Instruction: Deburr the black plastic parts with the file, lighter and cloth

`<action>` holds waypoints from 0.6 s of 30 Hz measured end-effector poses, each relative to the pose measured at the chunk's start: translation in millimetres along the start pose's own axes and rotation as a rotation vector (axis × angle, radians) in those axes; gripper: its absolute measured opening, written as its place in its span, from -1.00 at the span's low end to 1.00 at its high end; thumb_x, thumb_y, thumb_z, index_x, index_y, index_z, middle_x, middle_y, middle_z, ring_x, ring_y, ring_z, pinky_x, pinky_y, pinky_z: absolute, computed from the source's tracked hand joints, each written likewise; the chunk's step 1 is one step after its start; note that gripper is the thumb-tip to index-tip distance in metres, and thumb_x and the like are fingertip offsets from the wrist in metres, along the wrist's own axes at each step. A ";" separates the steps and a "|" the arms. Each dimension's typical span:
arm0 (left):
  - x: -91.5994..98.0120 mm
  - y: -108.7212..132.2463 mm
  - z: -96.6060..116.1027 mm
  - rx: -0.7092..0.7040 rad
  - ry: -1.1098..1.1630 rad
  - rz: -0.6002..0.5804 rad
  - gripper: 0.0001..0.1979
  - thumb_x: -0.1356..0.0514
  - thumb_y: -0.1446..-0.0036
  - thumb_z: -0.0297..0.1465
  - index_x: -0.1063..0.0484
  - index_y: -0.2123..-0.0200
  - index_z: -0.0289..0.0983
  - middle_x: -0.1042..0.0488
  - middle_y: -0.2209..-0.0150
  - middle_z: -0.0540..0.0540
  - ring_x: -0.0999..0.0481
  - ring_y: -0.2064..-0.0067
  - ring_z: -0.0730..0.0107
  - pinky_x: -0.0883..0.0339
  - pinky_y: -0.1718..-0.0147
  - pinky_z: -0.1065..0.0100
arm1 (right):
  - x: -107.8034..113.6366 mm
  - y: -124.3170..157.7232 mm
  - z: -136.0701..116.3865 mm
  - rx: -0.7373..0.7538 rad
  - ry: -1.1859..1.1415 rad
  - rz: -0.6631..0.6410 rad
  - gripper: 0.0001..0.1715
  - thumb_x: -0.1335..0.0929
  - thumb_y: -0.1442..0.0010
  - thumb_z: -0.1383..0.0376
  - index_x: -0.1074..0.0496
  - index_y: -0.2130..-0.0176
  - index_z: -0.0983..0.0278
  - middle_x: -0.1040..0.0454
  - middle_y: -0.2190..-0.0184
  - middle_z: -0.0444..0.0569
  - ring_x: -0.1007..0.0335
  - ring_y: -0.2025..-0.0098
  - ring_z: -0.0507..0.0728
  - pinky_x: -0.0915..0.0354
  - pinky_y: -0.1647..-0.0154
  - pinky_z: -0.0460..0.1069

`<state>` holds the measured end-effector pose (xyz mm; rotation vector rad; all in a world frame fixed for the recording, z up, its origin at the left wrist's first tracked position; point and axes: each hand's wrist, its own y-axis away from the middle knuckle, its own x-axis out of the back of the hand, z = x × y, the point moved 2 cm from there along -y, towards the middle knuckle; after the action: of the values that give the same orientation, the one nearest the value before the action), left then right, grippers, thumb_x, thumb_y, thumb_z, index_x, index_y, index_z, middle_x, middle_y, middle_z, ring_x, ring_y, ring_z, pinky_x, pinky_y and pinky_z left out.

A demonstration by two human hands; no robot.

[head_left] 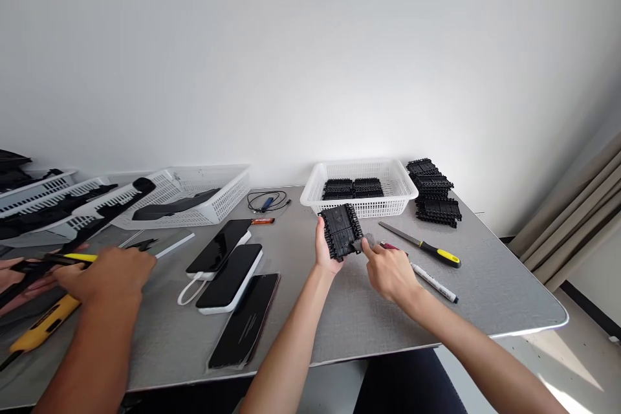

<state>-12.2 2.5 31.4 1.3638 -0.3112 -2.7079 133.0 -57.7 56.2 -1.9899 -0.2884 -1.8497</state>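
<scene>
My left hand (326,252) is closed around a black ribbed plastic part (341,231), holding it upright above the grey table (349,317). My right hand (388,270) is closed on a small grey tool (367,242) whose tip touches the part's right edge. Just behind stands a white basket (359,186) with more black parts inside. A stack of the same black parts (433,193) sits to the basket's right.
A file with a yellow-black handle (422,245) and a white marker (433,282) lie right of my hands. Phones and power banks (228,272) lie centre-left. Another person's hands (104,272) work at the left with a yellow tool (39,330), beside white baskets (194,194).
</scene>
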 end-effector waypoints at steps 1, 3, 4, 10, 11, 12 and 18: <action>-0.2 -0.2 0.9 -0.006 0.006 0.006 -0.48 -0.10 -0.27 0.01 -0.58 0.09 -0.31 -0.65 0.36 -0.14 -0.60 0.45 0.29 -0.49 0.44 0.33 | 3.7 3.3 2.0 -0.011 -0.016 -0.003 -0.41 -0.16 -0.33 0.39 -0.33 -0.29 0.34 -0.58 0.19 0.10 -0.52 0.30 0.18 -0.24 0.41 -0.01; -1.3 0.0 1.2 -0.013 0.013 0.001 -0.48 -0.11 -0.26 0.02 -0.58 0.09 -0.29 -0.65 0.34 -0.13 -0.61 0.44 0.29 -0.49 0.47 0.33 | 15.4 8.2 9.4 -0.074 -0.057 0.043 -0.52 -0.17 -0.33 0.37 -0.51 -0.09 0.26 -0.58 0.29 0.03 -0.51 0.34 0.16 -0.19 0.43 -0.02; -2.1 0.3 0.8 -0.015 0.015 -0.012 -0.48 -0.11 -0.25 0.02 -0.57 0.08 -0.29 -0.66 0.31 -0.14 -0.62 0.41 0.28 -0.50 0.45 0.33 | 22.7 9.5 14.0 -0.123 -0.079 0.097 -0.53 -0.16 -0.33 0.37 -0.55 -0.03 0.24 -0.57 0.31 0.00 -0.50 0.37 0.14 -0.17 0.44 -0.03; -4.7 1.7 -5.3 0.026 -0.029 -0.105 -0.44 -0.11 -0.24 0.04 -0.55 0.00 -0.29 -0.66 0.17 -0.18 -0.66 0.20 0.20 -0.55 0.19 0.26 | 51.8 -9.2 16.6 -0.200 -0.114 0.348 -0.34 -0.11 -0.36 0.38 -0.19 -0.39 0.20 -0.56 0.13 0.04 -0.48 0.33 0.11 -0.23 0.43 -0.06; -4.7 1.9 -6.3 0.034 -0.045 -0.106 -0.43 -0.10 -0.25 0.05 -0.55 0.00 -0.30 -0.66 0.17 -0.19 -0.66 0.17 0.17 -0.54 0.16 0.25 | 51.2 -16.2 11.7 -0.153 -0.107 0.322 -0.33 -0.10 -0.37 0.37 -0.15 -0.40 0.20 -0.55 0.09 0.06 -0.50 0.28 0.12 -0.26 0.40 -0.06; -4.6 2.1 -7.2 0.041 -0.057 -0.101 -0.42 -0.09 -0.25 0.05 -0.55 0.00 -0.30 -0.66 0.16 -0.19 -0.65 0.13 0.14 -0.54 0.13 0.23 | 49.4 -23.4 6.5 -0.110 -0.097 0.281 -0.33 -0.10 -0.38 0.36 -0.13 -0.41 0.20 -0.54 0.07 0.07 -0.51 0.22 0.14 -0.30 0.37 -0.05; -4.2 2.7 -11.1 0.071 -0.078 -0.091 -0.43 -0.10 -0.25 0.04 -0.53 -0.07 -0.26 -0.64 0.07 -0.23 -0.58 -0.08 0.00 -0.49 0.03 0.17 | 33.7 -49.7 -11.8 -0.078 -0.004 0.087 -0.34 -0.08 -0.39 0.40 -0.08 -0.42 0.33 -0.50 -0.04 0.23 -0.55 0.11 0.21 -0.41 0.25 0.01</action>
<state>-0.8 -1.0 28.8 1.3229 -0.3636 -2.8564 105.0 -22.4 97.5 -2.0247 -0.1304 -1.8292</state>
